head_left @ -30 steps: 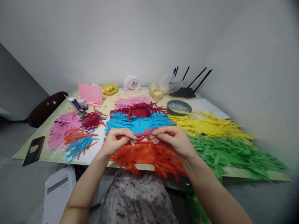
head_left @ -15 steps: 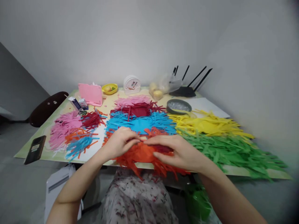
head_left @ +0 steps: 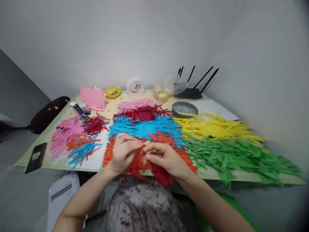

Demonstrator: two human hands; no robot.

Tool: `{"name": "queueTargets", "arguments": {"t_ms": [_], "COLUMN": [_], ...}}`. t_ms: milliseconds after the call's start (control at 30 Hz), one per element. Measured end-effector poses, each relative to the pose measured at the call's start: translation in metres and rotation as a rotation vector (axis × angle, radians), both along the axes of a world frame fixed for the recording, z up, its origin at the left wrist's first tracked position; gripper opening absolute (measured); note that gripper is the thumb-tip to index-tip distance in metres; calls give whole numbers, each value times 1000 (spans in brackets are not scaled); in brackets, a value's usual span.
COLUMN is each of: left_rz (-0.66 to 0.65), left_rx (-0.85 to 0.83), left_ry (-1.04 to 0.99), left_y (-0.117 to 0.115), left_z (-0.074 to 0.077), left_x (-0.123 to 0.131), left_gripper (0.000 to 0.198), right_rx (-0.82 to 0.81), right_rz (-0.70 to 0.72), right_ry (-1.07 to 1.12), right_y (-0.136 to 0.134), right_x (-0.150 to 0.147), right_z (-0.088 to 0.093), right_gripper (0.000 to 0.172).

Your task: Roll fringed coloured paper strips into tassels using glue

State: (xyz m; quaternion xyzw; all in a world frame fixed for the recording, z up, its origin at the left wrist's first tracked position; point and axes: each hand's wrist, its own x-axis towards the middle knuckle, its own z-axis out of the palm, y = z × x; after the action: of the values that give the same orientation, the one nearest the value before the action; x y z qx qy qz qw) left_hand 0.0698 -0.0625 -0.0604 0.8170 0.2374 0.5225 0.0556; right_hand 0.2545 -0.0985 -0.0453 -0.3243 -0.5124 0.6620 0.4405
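Observation:
Close together above the table's front edge, both my hands pinch a dark red strip that hangs down below my right hand. My left hand is closed, its fingertips at the strip's upper end. My right hand grips the strip between thumb and fingers. Orange fringed paper lies beneath and around the hands, blurred between them. Directly behind it are blue fringed paper, then a dark red pile and a pink one.
Yellow and green fringes cover the right side. Small fringe bundles and a phone lie left. Farther back stand a pink tablet case, yellow dish, grey bowl and black router.
My hands have moved together, with both fingertips now at the dark red strip. The strip hangs lower, and the orange fringe near the front edge has shifted.

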Motion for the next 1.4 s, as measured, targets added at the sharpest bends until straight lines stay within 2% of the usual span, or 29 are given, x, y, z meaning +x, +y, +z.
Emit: {"name": "queueTargets", "arguments": {"t_ms": [100, 200, 333, 433, 567, 633, 700, 733, 833, 900, 967, 1100, 1200, 1300, 1400], "left_rz": [-25, -69, -125, -128, -69, -8, 59, 95, 208, 276, 333, 367, 352, 344, 325], "left_rx": [-330, -548, -828, -957, -917, -844, -764, -737, -750, -786, -800, -800, -812, -831, -836], "left_ry": [-305, -477, -534, -526, -559, -573, -599, -607, -565, -502, -463, -406, -381, -381, -396], "left_y": [-8, -9, 1, 12, 31, 43, 55, 59, 68, 68, 67, 66, 69, 72, 74], "left_z": [-7, -2, 11, 9, -5, -10, -11, -10, -6, -4, -5, -10, -14, -17, -18], "left_x": [20, 36, 45, 51, 57, 54, 46, 40, 20, 10, 4, 1, 0, -1, 0], "left_gripper": [16, 15, 13, 21, 21, 17, 16, 16, 20, 24, 26, 28, 28, 27, 26], "right_rx": [122, 258, 316, 326, 418, 482, 479, 414, 241, 137, 63, -5, -22, -16, 22], "right_rz": [-67, -160, -250, -299, -344, -332, -380, -451, -597, -614, -584, -488, -450, -472, -561], "right_ry": [-8, -79, -125, -125, -213, -420, -775, -1034, -1262, -1368, -1444, -1531, -1564, -1567, -1534], "right_y": [-1, 7, 27, 39, 57, 80, 118, 140, 208, 241, 263, 287, 297, 297, 287], "right_x": [0, 4, 12, 13, 12, 24, 54, 74, 145, 184, 205, 211, 209, 214, 221], "right_z": [6, 9, 5, -1, -9, -10, -9, -9, -15, -28, -46, -84, -100, -101, -88], "right_gripper": [18, 14, 14, 14, 15, 21, 26, 23, 22, 27, 33, 34, 35, 36, 36]}}
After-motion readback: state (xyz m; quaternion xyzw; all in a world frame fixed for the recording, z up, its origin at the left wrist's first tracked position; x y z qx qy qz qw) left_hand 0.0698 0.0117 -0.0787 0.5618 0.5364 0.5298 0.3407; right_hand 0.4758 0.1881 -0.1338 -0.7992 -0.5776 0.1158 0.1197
